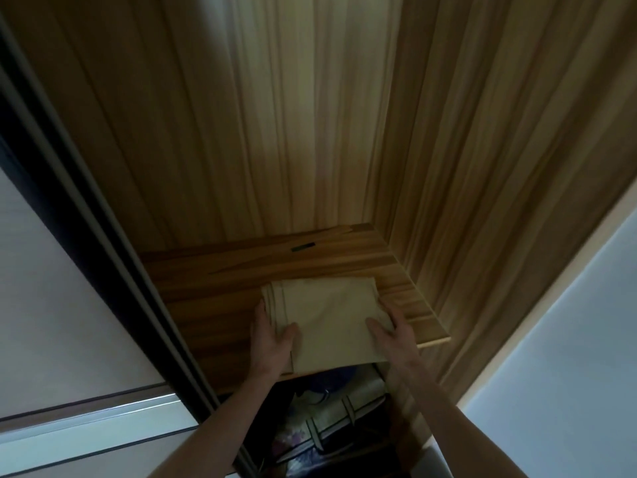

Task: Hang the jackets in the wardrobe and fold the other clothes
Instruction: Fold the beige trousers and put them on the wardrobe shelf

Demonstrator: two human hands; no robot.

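A folded beige garment (327,319) lies between both hands on the wardrobe shelf (220,288), its near edge overhanging the front. The left hand (272,339) and right hand (393,336) grip its near corners, thumbs on top. It looks light, soft and limp; supporting it from both sides should keep the folds together.

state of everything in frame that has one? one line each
beige garment: folded, lying on the shelf, front edge overhanging.
wooden shelf: holds the garment.
left hand: grips garment's left edge.
right hand: grips garment's right edge.
sliding door: open.
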